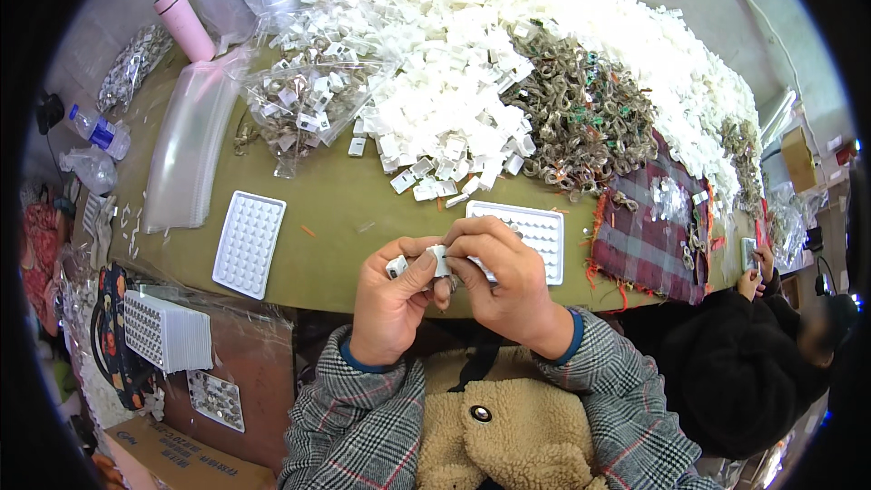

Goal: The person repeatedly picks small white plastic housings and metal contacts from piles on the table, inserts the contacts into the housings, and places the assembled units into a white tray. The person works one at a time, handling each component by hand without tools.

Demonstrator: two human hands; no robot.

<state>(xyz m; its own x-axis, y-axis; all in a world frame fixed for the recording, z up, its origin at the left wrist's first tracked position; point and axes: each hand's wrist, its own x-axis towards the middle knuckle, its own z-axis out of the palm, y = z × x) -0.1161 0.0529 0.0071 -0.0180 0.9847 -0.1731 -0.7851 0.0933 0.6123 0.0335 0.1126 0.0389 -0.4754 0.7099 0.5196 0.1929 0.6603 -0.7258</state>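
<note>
The left hand [388, 299] and the right hand [497, 274] meet just above the near edge of the green worktop [336, 218]. Both hands are closed with the fingertips on a small white plastic piece [437, 260], which sits between them. A second white piece [396, 266] rests by the left thumb. Behind the hands lies a white tray with many cells [535, 229], and another white tray [249, 242] lies to the left. Further back there is a big heap of white parts [472, 54] and a grey metal pile [585, 113]
</note>
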